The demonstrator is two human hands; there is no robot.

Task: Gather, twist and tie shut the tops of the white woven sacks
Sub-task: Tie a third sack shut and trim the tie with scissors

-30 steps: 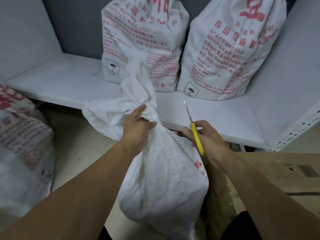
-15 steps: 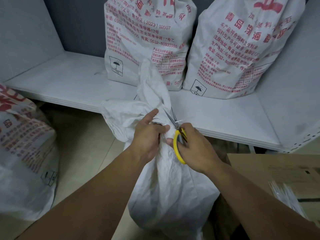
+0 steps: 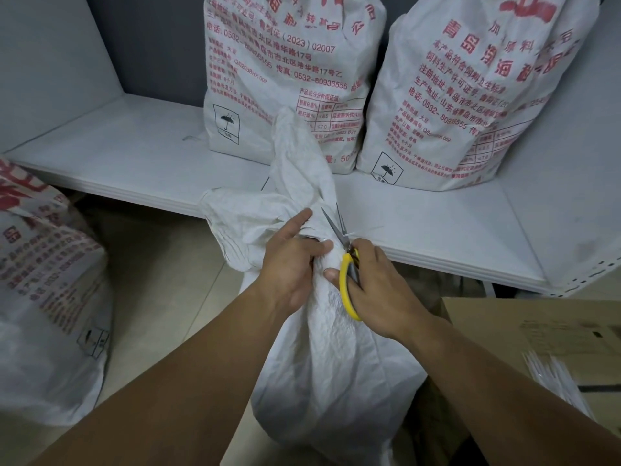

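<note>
Your left hand (image 3: 289, 264) grips the gathered neck of the white woven sack (image 3: 332, 371); just right of it, your right hand (image 3: 379, 290) holds yellow-handled scissors (image 3: 346, 264), blades slightly parted beside the neck.

Front sack (image 3: 336, 364): plain white woven, crinkled, upright on floor (image 3: 161, 297), neck bunched, loose top rising above.
Left shelf sack (image 3: 289, 79), right shelf sack (image 3: 470, 95): red-printed, upright, side by side.
Far-left sack (image 3: 43, 297): red-printed, on floor.
</note>
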